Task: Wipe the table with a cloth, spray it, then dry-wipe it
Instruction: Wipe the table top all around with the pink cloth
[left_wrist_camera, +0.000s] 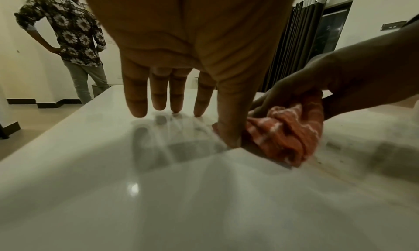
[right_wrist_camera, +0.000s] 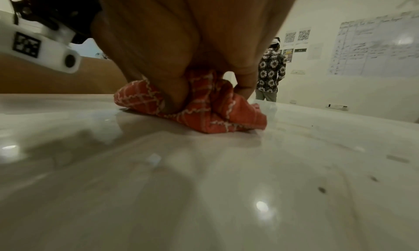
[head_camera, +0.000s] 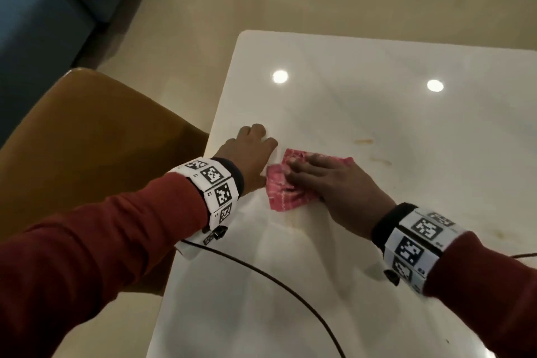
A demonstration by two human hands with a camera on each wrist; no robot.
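Pressing down on a bunched red cloth, the right hand lies flat over it near the left edge of a glossy white table. The cloth is crumpled into a small wad, not spread out, so it covers little of the surface.

Several things could go wrong from here. Brownish smears sit to the right of the cloth, apart from it, and dark specks show on the near surface in the right wrist view; a stroke that stays near the edge would likely miss them. The wad could also roll or slip out from under the palm, because the fingers lie over it more than around it. A black cable trails across the near part of the table and could catch a wrist on a long sweep. No spray bottle is in view, so the spraying step looks some way off.

As for pose, the right hand's fingers are nearly straight and point left across the cloth, with the thumb tucked against its near fold. The left hand holds nothing: fingers spread, tips resting on the bare table just left of the cloth, thumb touching its edge, apparently bracing. Both forearms reach forward in red sleeves with marker bands at the wrists.
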